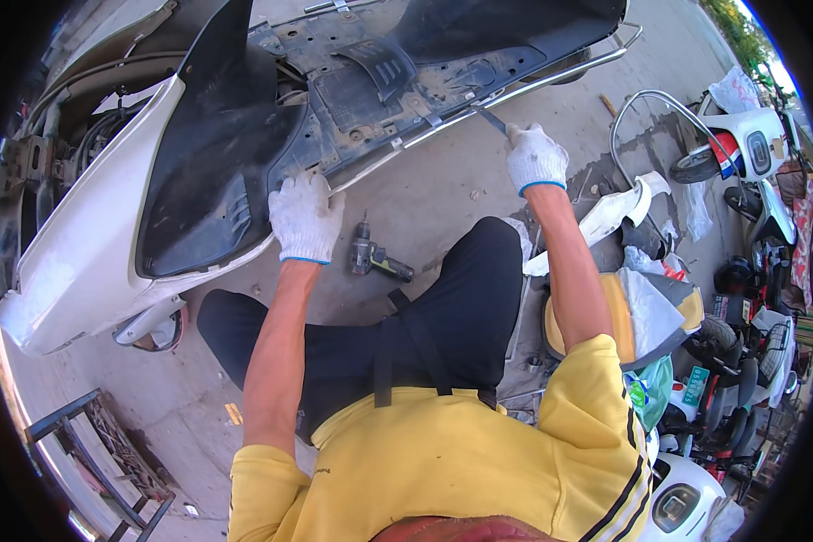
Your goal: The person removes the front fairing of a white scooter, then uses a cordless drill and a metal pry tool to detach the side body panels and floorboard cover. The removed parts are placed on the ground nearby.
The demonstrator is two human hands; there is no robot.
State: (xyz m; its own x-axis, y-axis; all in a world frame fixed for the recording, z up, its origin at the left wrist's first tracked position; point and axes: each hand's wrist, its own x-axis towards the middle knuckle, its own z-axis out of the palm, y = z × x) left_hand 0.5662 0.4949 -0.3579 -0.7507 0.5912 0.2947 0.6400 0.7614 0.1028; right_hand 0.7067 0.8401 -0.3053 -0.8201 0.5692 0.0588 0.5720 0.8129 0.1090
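Note:
A scooter with a white and black front panel (pixel 108 235) and a dusty black footboard (pixel 352 113) lies before me. My left hand (pixel 305 217), in a white knit glove with a blue cuff, is closed over the panel's lower edge where it meets the footboard. Its fingertips are partly hidden. The near end of a chrome side rail (pixel 443 124) reaches that hand and runs along the footboard. In my right hand (pixel 537 160), gloved alike, is a flat, narrow grey blade-like tool (pixel 490 120). Its tip points at the rail, close to a clamp; contact cannot be made out.
On the concrete between my knees and the scooter lies a cordless drill (pixel 379 256). To the right are a yellow and grey seat (pixel 551 321), white body panels (pixel 619 208) and a bent chrome tube (pixel 616 126). Several scooters stand beyond. A black metal frame (pixel 108 452) is at lower left.

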